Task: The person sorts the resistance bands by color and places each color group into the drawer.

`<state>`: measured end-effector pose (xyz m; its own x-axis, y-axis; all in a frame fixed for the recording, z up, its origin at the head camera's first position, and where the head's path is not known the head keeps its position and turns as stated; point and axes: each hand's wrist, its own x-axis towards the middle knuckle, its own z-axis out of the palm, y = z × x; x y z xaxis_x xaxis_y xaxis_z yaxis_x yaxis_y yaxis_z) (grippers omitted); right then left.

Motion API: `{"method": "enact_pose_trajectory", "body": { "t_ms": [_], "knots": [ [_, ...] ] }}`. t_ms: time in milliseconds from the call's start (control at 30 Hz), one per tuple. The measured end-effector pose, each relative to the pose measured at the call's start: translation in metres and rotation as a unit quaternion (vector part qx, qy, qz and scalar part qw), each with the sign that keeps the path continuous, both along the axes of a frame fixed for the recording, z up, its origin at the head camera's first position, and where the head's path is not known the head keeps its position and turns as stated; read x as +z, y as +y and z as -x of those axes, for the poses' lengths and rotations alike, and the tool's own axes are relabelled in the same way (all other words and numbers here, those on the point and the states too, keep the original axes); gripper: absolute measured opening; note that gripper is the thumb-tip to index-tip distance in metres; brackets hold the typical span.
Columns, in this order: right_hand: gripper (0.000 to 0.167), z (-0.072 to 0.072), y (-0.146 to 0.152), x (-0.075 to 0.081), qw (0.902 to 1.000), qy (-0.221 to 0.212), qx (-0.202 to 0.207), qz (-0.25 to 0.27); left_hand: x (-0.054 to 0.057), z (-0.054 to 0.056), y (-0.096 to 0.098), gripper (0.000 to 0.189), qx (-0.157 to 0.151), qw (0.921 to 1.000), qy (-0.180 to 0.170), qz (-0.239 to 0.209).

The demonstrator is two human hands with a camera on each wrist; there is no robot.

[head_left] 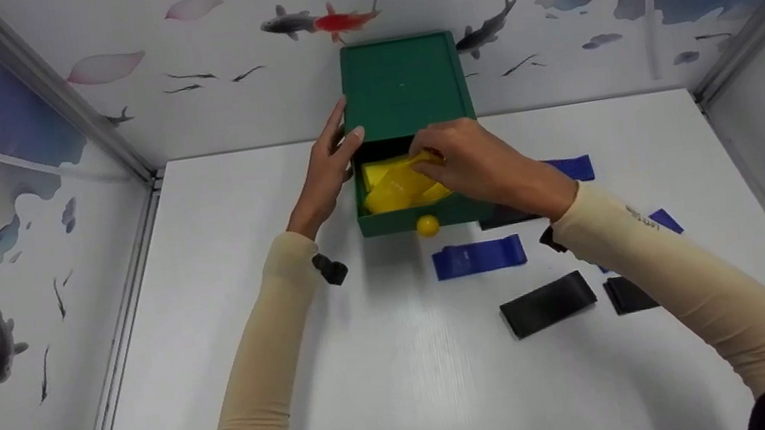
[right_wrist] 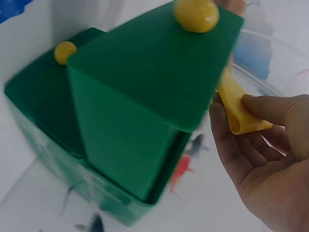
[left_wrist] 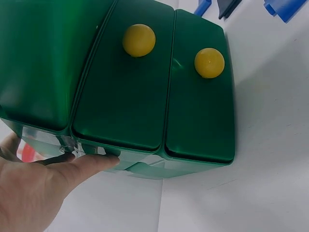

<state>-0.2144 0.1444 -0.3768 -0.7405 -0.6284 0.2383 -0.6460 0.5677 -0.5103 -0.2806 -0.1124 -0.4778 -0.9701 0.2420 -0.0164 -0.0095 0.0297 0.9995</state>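
A green drawer cabinet stands against the back wall, its top drawer pulled out. Yellow bands lie inside that drawer. Over the drawer, my right hand pinches a folded yellow elastic band between thumb and fingers. My left hand rests against the cabinet's left side with fairly straight fingers; in the left wrist view the thumb lies along the side wall. Two lower drawers with yellow knobs are closed in that view.
On the white table, a blue band lies in front of the cabinet and a black band nearer me. Another blue band and a black band are partly covered by my right arm. Patterned walls enclose the table.
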Motion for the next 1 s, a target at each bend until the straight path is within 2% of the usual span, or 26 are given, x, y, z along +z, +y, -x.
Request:
{"method": "enact_pose_trajectory", "body": {
  "t_ms": [233, 467, 800, 1000],
  "knots": [
    [0.015, 0.019, 0.005, -0.028, 0.9978, -0.003, -0.064, 0.015, -0.001, 0.001, 0.001, 0.069, 0.001, 1.0000, 0.006, 0.002],
    [0.021, 0.025, 0.008, -0.041, 0.9930, 0.005, -0.117, 0.014, -0.001, 0.000, 0.000, 0.070, 0.001, 0.9999, 0.010, -0.007],
    [0.032, 0.020, 0.011, -0.043, 0.9931, -0.027, -0.114, 0.011, 0.000, -0.002, 0.001, 0.069, 0.000, 0.9999, 0.010, -0.012],
    [0.026, 0.017, 0.019, -0.041, 0.9929, -0.029, -0.112, 0.026, -0.001, -0.002, 0.001, 0.068, 0.004, 0.9999, 0.008, -0.009]
  ]
}}
